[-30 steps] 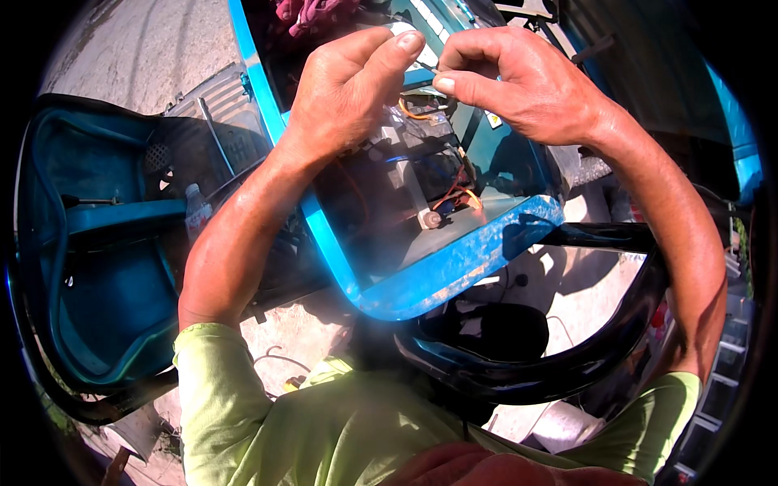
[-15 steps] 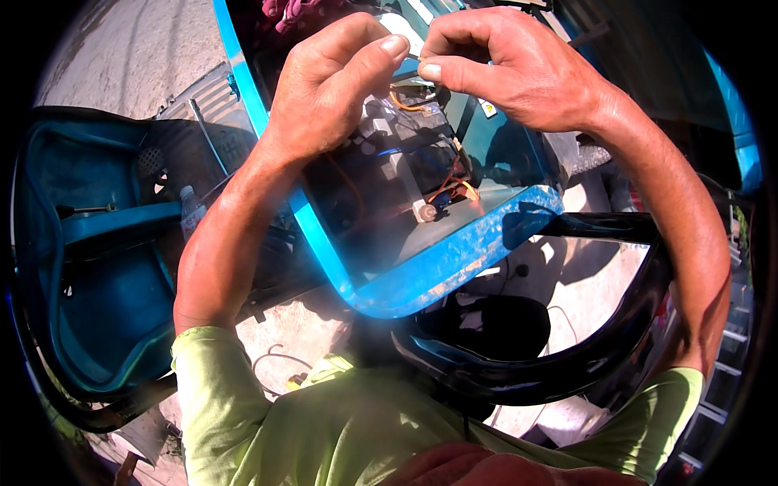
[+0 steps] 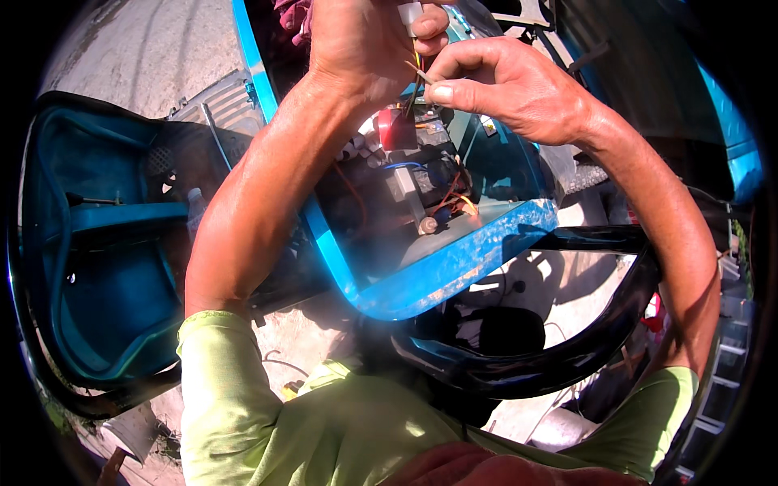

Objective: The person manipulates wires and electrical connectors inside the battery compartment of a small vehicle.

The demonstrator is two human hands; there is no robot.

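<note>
My left hand [image 3: 356,49] is raised at the top of the view, its fingers curled around a white plastic wire connector [image 3: 411,14]. Thin yellow and red wires [image 3: 418,60] come out below the connector. Just to the right, my right hand [image 3: 519,89] pinches a thin, light-tipped wire [image 3: 423,76] between thumb and forefinger, its tip close to those coloured wires. Darker wires hang under the fingers, above a dark red box-like part [image 3: 396,130]. Part of my left hand is cut off by the upper edge.
Below the hands lies an open blue-rimmed compartment [image 3: 454,263] with orange and blue wiring [image 3: 458,202] inside. A curved black tube [image 3: 535,377] runs in front of me. At left are a blue moulded seat [image 3: 113,300] and a plastic bottle [image 3: 195,212].
My left hand has moved up and turned, bringing the white connector and coloured wires into sight. My right hand has shifted slightly lower. The red part now shows beneath them.
</note>
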